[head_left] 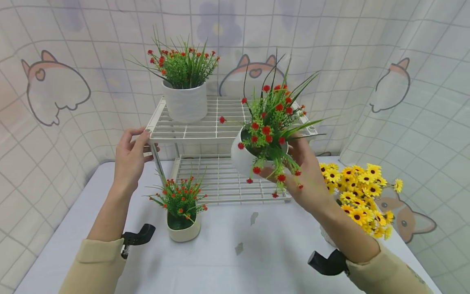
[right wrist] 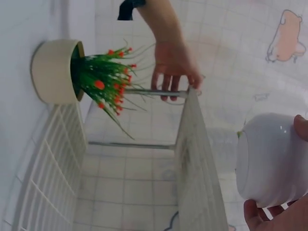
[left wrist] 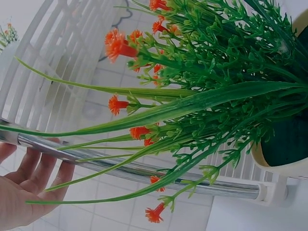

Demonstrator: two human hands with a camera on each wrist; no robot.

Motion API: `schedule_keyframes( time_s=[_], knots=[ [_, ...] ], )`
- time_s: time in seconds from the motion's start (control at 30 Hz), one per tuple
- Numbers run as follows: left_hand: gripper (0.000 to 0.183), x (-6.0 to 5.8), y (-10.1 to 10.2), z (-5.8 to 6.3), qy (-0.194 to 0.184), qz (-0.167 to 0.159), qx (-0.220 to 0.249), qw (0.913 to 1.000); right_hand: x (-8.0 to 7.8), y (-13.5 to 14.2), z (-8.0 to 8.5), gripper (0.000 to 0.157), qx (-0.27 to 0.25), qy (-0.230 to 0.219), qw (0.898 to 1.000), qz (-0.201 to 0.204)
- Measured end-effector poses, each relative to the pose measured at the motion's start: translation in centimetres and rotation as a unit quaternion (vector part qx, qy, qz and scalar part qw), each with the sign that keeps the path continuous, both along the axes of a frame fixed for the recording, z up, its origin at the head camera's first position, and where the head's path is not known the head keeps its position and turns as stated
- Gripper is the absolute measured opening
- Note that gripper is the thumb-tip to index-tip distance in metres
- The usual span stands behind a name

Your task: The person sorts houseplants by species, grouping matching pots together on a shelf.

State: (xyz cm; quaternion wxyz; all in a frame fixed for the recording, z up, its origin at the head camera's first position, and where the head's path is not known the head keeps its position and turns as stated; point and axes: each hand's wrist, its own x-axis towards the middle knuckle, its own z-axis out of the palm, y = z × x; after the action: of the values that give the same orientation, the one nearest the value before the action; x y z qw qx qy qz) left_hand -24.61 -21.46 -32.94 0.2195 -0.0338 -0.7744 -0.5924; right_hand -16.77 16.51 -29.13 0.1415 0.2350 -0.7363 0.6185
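My right hand (head_left: pixel 308 179) grips a round white flowerpot (right wrist: pixel 269 159), planted with red flowers and grass (head_left: pixel 269 118). The pot is tilted toward me in front of the two-tier white wire rack (head_left: pixel 198 132), around the height of its top shelf. At the rack's front left corner, my left hand (head_left: pixel 132 157) holds the top edge, with fingers behind the metal post (left wrist: pixel 120 159). On the left of the top shelf stands a white ribbed pot of red flowers (head_left: pixel 186 102). A cream pot of orange-red flowers (head_left: pixel 183 230) sits on the table before the rack.
Yellow daisy-like flowers (head_left: pixel 361 190) stand at the table's right, partly behind my right forearm. The white-clothed table (head_left: pixel 205 265) carries the rack. A tile-patterned curtain (head_left: pixel 114 24) hangs behind and on both sides.
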Motion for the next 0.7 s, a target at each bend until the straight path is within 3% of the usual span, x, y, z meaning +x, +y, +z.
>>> schedule_keyframes(
  time_s=[0.37,0.7],
  knots=[
    [0.042,0.1,0.1,0.0,0.0,0.003,0.006,1.0,-3.8,-0.9,3.6,0.083,0.039,-0.039,0.996,-0.072],
    [0.042,0.1,0.2,0.0,0.001,0.008,0.004,1.0,-8.4,-2.0,5.7,0.093,0.074,-0.095,0.989,-0.086]
  ],
)
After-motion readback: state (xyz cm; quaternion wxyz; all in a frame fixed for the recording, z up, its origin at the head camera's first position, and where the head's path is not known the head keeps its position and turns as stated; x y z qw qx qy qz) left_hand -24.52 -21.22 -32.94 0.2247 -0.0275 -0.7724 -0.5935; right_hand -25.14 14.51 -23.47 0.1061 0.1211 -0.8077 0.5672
